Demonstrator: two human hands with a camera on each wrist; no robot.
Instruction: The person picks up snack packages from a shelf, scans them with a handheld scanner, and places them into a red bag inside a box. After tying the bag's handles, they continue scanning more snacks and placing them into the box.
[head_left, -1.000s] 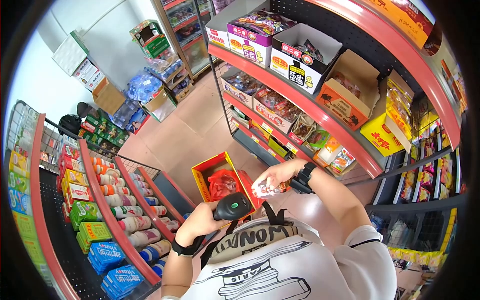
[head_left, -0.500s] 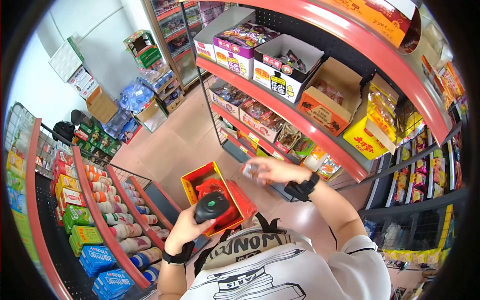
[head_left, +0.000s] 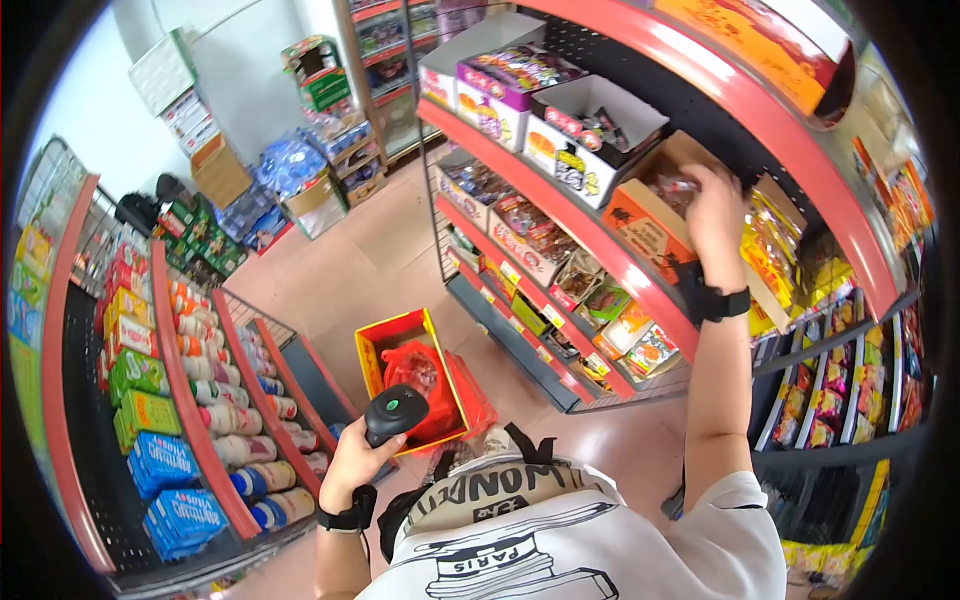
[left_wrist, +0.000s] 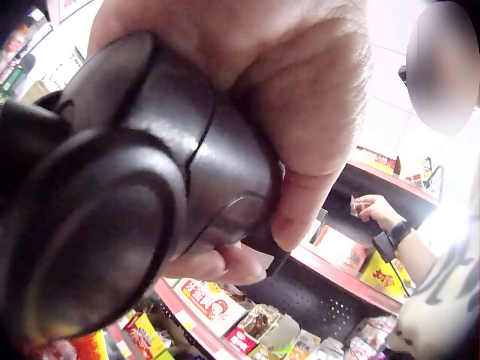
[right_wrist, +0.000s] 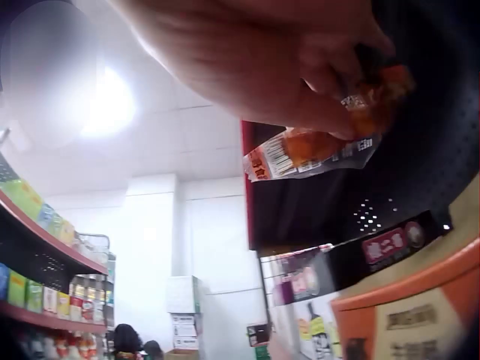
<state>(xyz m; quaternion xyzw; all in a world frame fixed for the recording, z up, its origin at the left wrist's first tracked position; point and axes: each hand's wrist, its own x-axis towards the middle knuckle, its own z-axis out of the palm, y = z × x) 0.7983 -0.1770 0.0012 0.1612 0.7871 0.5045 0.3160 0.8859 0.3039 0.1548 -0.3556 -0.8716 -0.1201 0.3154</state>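
My left hand [head_left: 362, 458] grips a black handheld scanner [head_left: 396, 415], whose body fills much of the left wrist view [left_wrist: 142, 172]. Below and beside it is a yellow and red box [head_left: 364, 349] with a red plastic bag [head_left: 410, 368] in it. My right hand [head_left: 718, 215] is over the orange and brown carton [head_left: 645, 232] on the upper shelf. In the right wrist view that hand [right_wrist: 277, 67] pinches a small clear snack packet [right_wrist: 307, 148] with orange contents and a barcode, above the carton's orange edge [right_wrist: 420, 304].
White snack boxes [head_left: 568, 160] stand left of the carton, and yellow packets [head_left: 768, 250] lie to its right. The red shelf edge [head_left: 560, 225] runs in front. Bottles [head_left: 225, 420] and drink cartons [head_left: 160, 462] line the left shelf. Stacked boxes [head_left: 220, 170] are at the back.
My right hand has moved from beside the yellow and red box up to the orange carton, with a packet in its fingers. My left hand and the scanner have shifted left.
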